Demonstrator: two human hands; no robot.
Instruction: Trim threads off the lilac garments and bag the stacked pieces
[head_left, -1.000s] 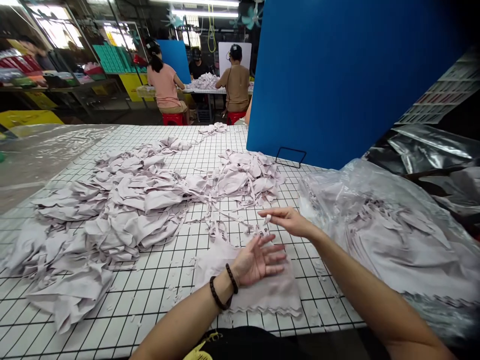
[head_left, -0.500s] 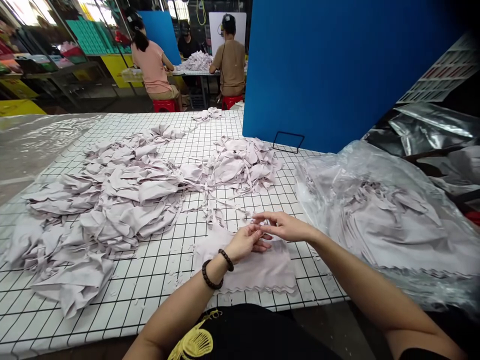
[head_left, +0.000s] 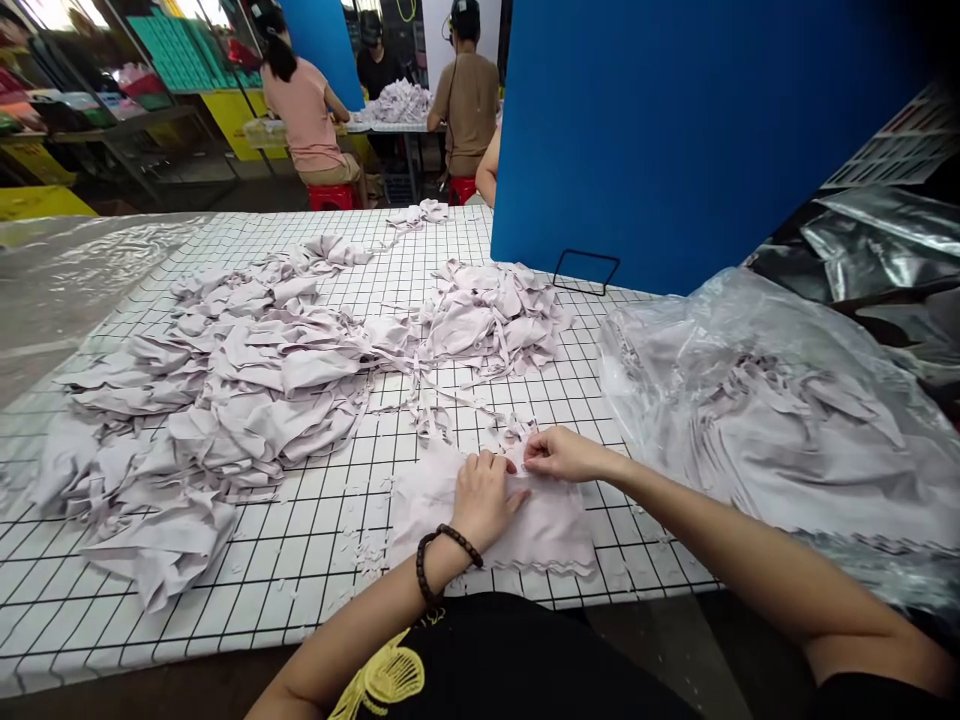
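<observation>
1. At the far left, clear sheeting [head_left: 82, 290] is spread along the gridded tabletop [head_left: 300, 570].
2. Next to it, a large loose heap [head_left: 247, 390] of pale cloth is piled, apparently so that the near middle is left free for handling.
3. Beyond the table, a seated person in pink [head_left: 304, 115] and one in brown [head_left: 469, 110] are seen from behind.
4. Small scraps [head_left: 371, 550] are scattered just left of the flat cloth piece [head_left: 551, 535], which is laid directly before the wearer, wavy hem nearest.
5. The left hand [head_left: 481, 500] is rested palm down on that piece, fingers bent, probably to steady it; whether any fabric is gripped cannot be told.
6. Behind, a smaller heap [head_left: 487, 320] is placed within likely easy reach.
7. The right hand [head_left: 562, 455] is brought to the piece's upper edge, fingertips in a narrow pinch; what is caught between them is too small to tell.
8. Behind a wire stand [head_left: 592, 255], the view is blocked by a blue panel [head_left: 637, 130].
9. At right, stacked cloth [head_left: 795, 440] is covered by a clear bag [head_left: 667, 300], perhaps for protection.
</observation>
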